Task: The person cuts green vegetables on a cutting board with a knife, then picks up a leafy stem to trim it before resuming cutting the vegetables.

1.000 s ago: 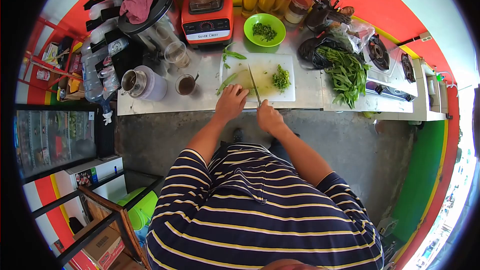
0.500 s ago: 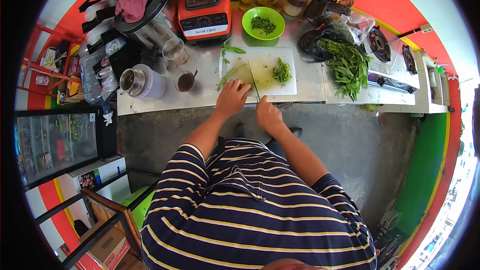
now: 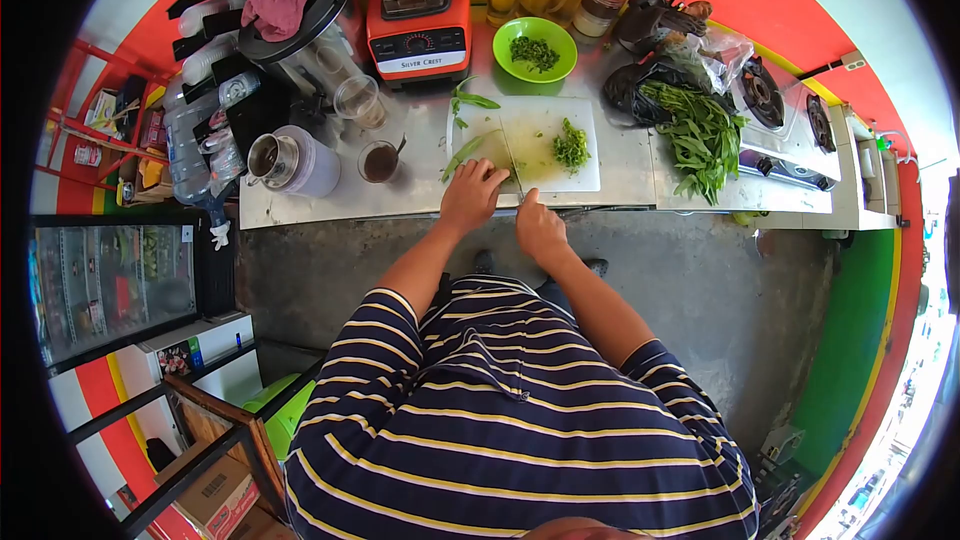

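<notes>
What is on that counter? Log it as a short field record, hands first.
left hand: pressing long green leaves onto cutting board
right hand: gripping knife, blade on the board
chopped pile: on board, right of blade
green bowl: holds chopped greens, behind board
leaf bunch: right of board
blender: behind board, left of bowl

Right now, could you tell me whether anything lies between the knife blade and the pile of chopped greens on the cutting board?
Nothing visible does: bare cutting board separates the knife in the right hand from the chopped greens.
</notes>
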Action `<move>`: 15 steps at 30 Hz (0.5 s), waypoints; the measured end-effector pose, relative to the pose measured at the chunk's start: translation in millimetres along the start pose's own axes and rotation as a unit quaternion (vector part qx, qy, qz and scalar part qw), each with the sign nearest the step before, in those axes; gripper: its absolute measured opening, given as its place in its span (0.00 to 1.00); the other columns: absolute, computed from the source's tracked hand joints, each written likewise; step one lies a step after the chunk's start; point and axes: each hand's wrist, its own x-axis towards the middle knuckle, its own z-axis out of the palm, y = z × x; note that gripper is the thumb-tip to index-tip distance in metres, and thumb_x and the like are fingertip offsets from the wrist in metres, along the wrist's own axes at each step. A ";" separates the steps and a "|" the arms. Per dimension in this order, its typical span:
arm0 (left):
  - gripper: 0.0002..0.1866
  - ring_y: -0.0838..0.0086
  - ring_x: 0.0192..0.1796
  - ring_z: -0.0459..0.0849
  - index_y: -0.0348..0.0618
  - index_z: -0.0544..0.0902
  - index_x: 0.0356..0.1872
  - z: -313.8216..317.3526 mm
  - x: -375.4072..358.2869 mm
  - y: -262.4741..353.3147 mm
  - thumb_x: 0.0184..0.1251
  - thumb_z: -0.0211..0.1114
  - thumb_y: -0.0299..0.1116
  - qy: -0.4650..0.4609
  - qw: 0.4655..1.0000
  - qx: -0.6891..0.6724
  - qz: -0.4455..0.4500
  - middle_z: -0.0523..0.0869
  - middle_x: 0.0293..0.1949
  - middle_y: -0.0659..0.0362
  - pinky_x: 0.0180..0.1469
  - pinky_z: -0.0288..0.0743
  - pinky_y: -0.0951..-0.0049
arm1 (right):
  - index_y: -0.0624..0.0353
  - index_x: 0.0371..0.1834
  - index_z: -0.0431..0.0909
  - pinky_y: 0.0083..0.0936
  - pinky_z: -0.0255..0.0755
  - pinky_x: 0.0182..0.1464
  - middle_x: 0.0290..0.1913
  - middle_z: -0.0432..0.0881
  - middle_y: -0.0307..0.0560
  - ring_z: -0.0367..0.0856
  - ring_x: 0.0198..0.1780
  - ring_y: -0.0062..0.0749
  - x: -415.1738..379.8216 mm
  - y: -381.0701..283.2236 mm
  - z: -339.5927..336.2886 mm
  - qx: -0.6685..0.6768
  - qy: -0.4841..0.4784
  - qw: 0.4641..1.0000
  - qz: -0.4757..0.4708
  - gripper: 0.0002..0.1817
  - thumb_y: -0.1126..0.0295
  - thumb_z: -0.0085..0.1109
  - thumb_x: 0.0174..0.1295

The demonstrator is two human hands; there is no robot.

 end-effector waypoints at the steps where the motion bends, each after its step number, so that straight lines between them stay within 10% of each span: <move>1: 0.14 0.61 0.49 0.77 0.50 0.83 0.51 -0.7 0.7 0.3 0.64 0.65 0.29 0.004 1.000 0.005 0.005 0.77 0.43 0.59 0.52 0.70 0.58 | 0.68 0.52 0.67 0.47 0.83 0.55 0.47 0.87 0.69 0.88 0.52 0.61 3.7 -2.1 -4.1 0.007 0.005 1.000 -0.008 0.14 0.70 0.53 0.69; 15: 0.13 0.59 0.47 0.77 0.48 0.83 0.51 0.2 -0.5 -1.6 0.66 0.64 0.29 0.018 1.000 0.000 0.017 0.78 0.42 0.57 0.50 0.70 0.57 | 0.66 0.52 0.66 0.54 0.80 0.55 0.46 0.87 0.72 0.87 0.50 0.67 8.8 0.7 -1.9 0.005 0.011 1.000 -0.025 0.17 0.60 0.49 0.76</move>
